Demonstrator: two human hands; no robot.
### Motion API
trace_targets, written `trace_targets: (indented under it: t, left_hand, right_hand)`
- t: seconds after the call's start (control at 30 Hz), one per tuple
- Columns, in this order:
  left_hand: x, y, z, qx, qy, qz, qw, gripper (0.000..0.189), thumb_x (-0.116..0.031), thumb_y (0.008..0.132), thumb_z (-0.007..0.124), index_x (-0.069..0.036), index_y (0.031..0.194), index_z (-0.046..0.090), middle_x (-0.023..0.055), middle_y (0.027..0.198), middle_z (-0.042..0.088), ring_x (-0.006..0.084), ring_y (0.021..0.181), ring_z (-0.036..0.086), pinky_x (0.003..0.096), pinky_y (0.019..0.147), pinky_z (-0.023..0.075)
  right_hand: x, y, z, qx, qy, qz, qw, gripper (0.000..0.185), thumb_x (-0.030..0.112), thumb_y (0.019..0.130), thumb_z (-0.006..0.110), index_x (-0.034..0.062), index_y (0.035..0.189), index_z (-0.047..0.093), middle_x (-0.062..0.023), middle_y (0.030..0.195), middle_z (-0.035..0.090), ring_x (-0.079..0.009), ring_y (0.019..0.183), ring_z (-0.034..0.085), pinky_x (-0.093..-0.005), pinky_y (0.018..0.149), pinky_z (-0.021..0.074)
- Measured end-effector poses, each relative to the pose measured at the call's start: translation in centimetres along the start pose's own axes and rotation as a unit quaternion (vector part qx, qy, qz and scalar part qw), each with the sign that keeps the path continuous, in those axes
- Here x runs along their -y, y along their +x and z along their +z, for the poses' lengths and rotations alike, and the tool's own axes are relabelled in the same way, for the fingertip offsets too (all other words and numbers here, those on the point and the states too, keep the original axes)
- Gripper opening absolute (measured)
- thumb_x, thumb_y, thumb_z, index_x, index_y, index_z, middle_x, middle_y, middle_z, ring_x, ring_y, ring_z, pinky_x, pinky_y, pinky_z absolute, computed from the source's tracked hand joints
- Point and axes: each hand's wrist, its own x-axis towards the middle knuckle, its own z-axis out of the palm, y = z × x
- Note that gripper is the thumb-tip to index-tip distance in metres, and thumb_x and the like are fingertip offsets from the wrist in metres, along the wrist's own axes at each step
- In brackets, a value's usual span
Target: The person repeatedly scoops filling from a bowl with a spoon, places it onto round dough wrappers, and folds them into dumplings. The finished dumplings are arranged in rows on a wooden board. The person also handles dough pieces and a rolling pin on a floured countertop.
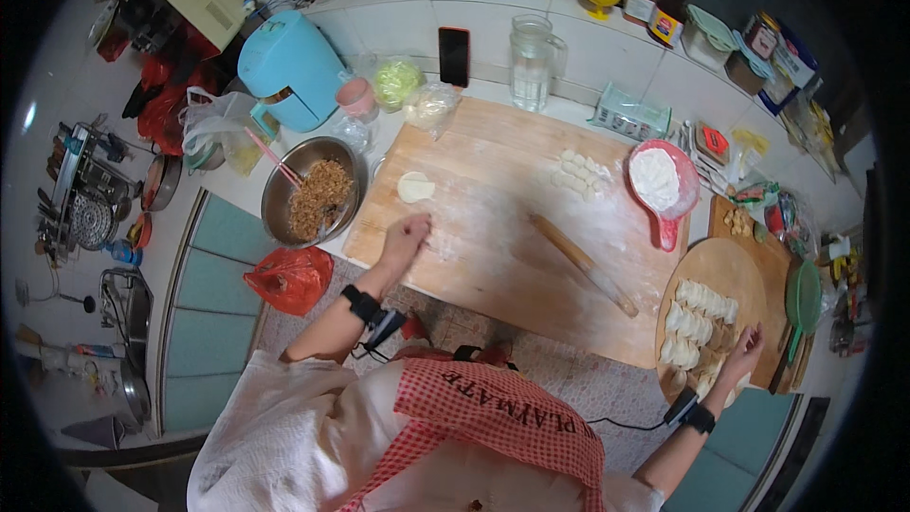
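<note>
My left hand (409, 233) hovers at the left part of a floured wooden board (490, 135), its fingers curled and nothing visible in them. Just beyond it lies a round dough wrapper (416, 187). At the far right, my right hand (741, 355) is over the near right edge of a round wooden board (725, 256) bearing rows of folded dumplings (689, 327). Whether its fingers touch a dumpling is hidden. A wooden rolling pin (584, 265) rests slantwise on the floured board. Several small dough pieces (579, 174) sit behind it.
Left of the board stands a steel bowl (272, 203) of minced filling with pink chopsticks (266, 149). A red scoop (668, 233) of flour sits at the board's right. Behind are a glass water pitcher (531, 64), a phone (454, 57) and a blue air fryer (291, 64).
</note>
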Motion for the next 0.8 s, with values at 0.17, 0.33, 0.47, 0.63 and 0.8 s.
trace_targets:
  t: [0.17, 0.33, 0.47, 0.63, 0.8]
  left_hand:
    - [-0.7, 7.9, -3.3, -0.157, 0.371, 0.328, 0.854, 0.021, -0.012, 0.081, 0.066, -0.006, 0.101, 0.066, 0.0112, 0.095, 0.060, 0.0269, 0.092, 0.057, 0.0368, 0.085, 0.0458]
    - [-2.3, 10.0, -3.3, -0.075, 0.472, 0.343, 0.809, 0.022, -0.008, 0.078, 0.068, -0.008, 0.099, 0.065, 0.0132, 0.093, 0.057, 0.0318, 0.089, 0.055, 0.0388, 0.082, 0.0453]
    - [-3.6, 10.0, -3.8, -0.073, 0.385, 0.355, 0.848, 0.015, -0.012, 0.079, 0.070, -0.006, 0.089, 0.062, 0.0088, 0.092, 0.060, 0.0276, 0.093, 0.057, 0.0372, 0.082, 0.0454]
    - [-4.8, 8.1, -5.1, 0.080, -0.129, 0.117, 0.982, 0.020, -0.018, 0.096, 0.055, 0.000, 0.103, 0.057, 0.0064, 0.097, 0.062, 0.0164, 0.089, 0.062, 0.0275, 0.076, 0.0510]
    - [-6.7, 3.6, -4.7, 0.166, -0.349, 0.009, 0.922, 0.030, -0.021, 0.101, 0.044, 0.002, 0.119, 0.050, 0.0117, 0.112, 0.058, 0.0184, 0.097, 0.062, 0.0317, 0.089, 0.0529]
  right_hand:
    - [7.2, -3.9, -2.2, 0.021, 0.073, 0.019, 0.997, 0.040, 0.023, 0.098, 0.053, -0.0006, 0.130, 0.051, -0.0132, 0.115, 0.058, -0.0190, 0.102, 0.057, -0.0316, 0.088, 0.0485]
    - [14.3, -8.1, -2.7, 0.052, 0.096, -0.005, 0.994, 0.035, 0.017, 0.099, 0.050, -0.0002, 0.129, 0.051, -0.0117, 0.117, 0.059, -0.0182, 0.104, 0.057, -0.0317, 0.090, 0.0482]
    - [17.9, -11.5, -1.3, 0.086, 0.123, -0.004, 0.989, 0.031, 0.015, 0.099, 0.050, 0.0001, 0.126, 0.054, -0.0095, 0.112, 0.060, -0.0169, 0.095, 0.058, -0.0302, 0.085, 0.0476]
    - [24.9, -16.5, 5.2, 0.221, 0.196, 0.050, 0.954, 0.029, 0.016, 0.100, 0.048, 0.0004, 0.123, 0.056, -0.0079, 0.095, 0.063, -0.0134, 0.078, 0.058, -0.0270, 0.075, 0.0477]
    - [36.4, -23.1, 15.6, 0.490, 0.323, 0.088, 0.805, 0.032, 0.017, 0.097, 0.053, 0.0043, 0.127, 0.056, -0.0088, 0.122, 0.057, -0.0160, 0.102, 0.059, -0.0275, 0.084, 0.0506]
